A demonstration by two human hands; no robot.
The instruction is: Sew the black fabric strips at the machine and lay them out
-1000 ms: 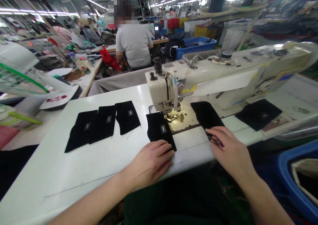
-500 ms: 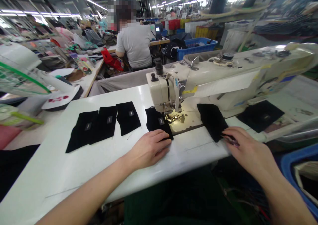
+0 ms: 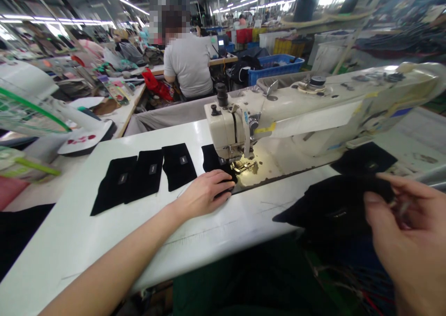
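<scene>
My left hand (image 3: 208,190) lies on a black fabric piece (image 3: 211,158) beside the needle of a sewing machine (image 3: 230,130), fingers flat and slightly curved. The machine's head hides part of that piece. My right hand (image 3: 400,213) pinches another black fabric piece (image 3: 324,200) with a small label, lifted at the table's front edge. A small shiny object, too blurred to name, shows in the right palm. Behind this hand, a labelled black piece (image 3: 364,158) lies on the machine's right side.
Several labelled black pieces (image 3: 179,167) lie in a row on the white table (image 3: 139,241), left of the needle. A white fan-like device (image 3: 87,134) stands at the far left. Beyond the table, a person in a grey shirt (image 3: 190,65) sits near a blue basket (image 3: 275,69).
My right hand has drawn its black piece off the machine bed, toward me and to the right, raising it. My left hand and its piece have shifted slightly away from me and left.
</scene>
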